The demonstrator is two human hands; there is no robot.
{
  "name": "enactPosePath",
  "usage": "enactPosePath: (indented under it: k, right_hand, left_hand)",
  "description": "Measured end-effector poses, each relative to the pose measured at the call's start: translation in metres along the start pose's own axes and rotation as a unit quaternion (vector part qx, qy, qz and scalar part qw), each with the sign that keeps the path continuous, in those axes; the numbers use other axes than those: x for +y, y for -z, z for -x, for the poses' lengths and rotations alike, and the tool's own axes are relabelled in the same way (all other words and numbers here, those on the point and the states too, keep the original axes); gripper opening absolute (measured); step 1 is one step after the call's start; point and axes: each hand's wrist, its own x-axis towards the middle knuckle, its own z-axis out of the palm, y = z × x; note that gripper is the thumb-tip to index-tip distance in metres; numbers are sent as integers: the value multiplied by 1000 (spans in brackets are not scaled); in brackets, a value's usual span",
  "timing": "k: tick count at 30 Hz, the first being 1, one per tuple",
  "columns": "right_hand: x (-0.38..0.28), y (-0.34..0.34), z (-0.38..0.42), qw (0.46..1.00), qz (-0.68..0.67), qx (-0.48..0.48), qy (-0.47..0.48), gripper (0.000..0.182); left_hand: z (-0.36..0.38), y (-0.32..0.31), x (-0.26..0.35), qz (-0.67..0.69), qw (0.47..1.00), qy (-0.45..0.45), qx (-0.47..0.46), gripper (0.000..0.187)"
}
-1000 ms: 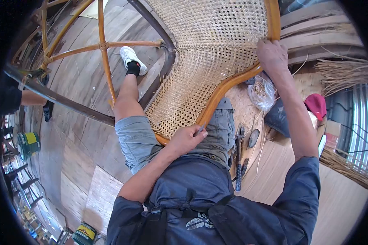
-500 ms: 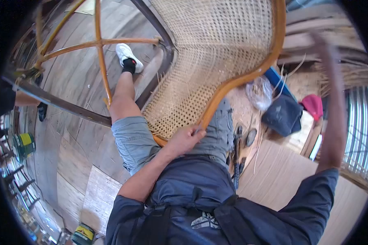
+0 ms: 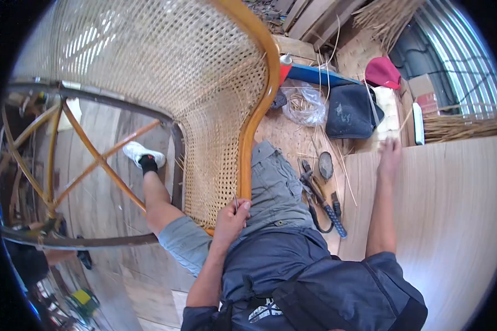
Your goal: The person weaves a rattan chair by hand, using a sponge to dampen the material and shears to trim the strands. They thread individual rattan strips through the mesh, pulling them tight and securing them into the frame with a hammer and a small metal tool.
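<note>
My left hand [image 3: 231,222] is closed on a small thin tool [image 3: 236,202], whose tip points up beside the curved wooden rim [image 3: 248,138] of a chair. Woven cane webbing [image 3: 212,138] fills the frame, with loose strand ends along its left side. The chair's lower edge rests by my lap. Out to the right, my right hand [image 3: 390,156] is raised over a pale board, near a thin strand [image 3: 407,118]. Its fingers are blurred, and whether they hold anything cannot be made out.
Pliers and other tools [image 3: 327,205] lie right of my leg, near an oval object [image 3: 326,165]. Beyond are a plastic bag of strands [image 3: 305,105], a dark pouch [image 3: 352,112] and a red cloth [image 3: 382,73]. A person's leg [image 3: 66,256] shows at lower left.
My view has turned, so the chair appears further left. My right arm has come down from its blurred, raised reach to beside the board. My left hand remains at the chair's rim.
</note>
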Motion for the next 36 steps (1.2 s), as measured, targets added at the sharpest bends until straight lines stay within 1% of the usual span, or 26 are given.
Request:
enactPosePath:
  k: [1, 3, 5, 8, 9, 12, 13, 16, 18, 20, 23, 26, 29, 30, 32, 35, 36]
  right_hand:
    - [44, 1, 18, 982, -163, -8, -96, 21]
    - [66, 8, 72, 934, -279, -31, -220, 15]
    - [101, 6, 107, 905, -311, -47, -286, 13]
    - [94, 2, 126, 853, -310, -46, -416, 14]
    - [100, 1, 122, 843, -294, -63, -445, 16]
    - [109, -4, 102, 796, -382, -135, -449, 16]
    - [93, -7, 97, 801, -403, -92, -432, 15]
    - [48, 0, 87, 879, -298, -54, -368, 14]
    - [62, 8, 88, 879, -265, -69, -391, 17]
    - [89, 17, 98, 872, -238, -84, -419, 18]
    - [131, 26, 129, 783, -262, -136, -547, 23]
    - [130, 38, 169, 734, -234, -174, -613, 28]
    - [139, 49, 201, 655, -286, -194, -672, 32]
    - [129, 48, 202, 654, -297, -171, -674, 33]
    - [81, 49, 195, 651, -318, -127, -677, 36]
    - [13, 43, 167, 651, -461, -140, -587, 35]
    - [1, 31, 157, 660, -476, -214, -539, 34]
  left_hand:
    - [-1, 0, -4, 4, 1000, -3, 1, 25]
    - [-1, -1, -6, 13, 1000, -9, 5, 26]
    - [0, -4, -5, 9, 1000, -15, 12, 26]
    - [1, -5, -6, 14, 1000, -15, 20, 24]
    - [1, -5, -5, 15, 1000, -13, 24, 24]
    - [-2, -6, -8, 21, 999, -14, 34, 21]
    - [-1, -7, -6, 18, 999, -12, 36, 21]
    - [1, -9, -3, 10, 999, -11, 35, 20]
    - [0, -9, -2, 7, 999, -18, 36, 20]
    - [1, -9, -3, 7, 999, -20, 38, 20]
    - [1, -9, -2, 18, 999, -10, 39, 20]
    - [1, -8, 0, -2, 999, -4, 44, 20]
    - [1, -9, 2, 10, 999, 4, 48, 22]
    - [1, -10, 4, 9, 999, 12, 50, 21]
    - [2, -13, 10, 8, 998, 25, 55, 19]
    - [1, -14, 12, -3, 997, 38, 65, 19]
    - [-1, -13, 13, 0, 997, 40, 66, 19]
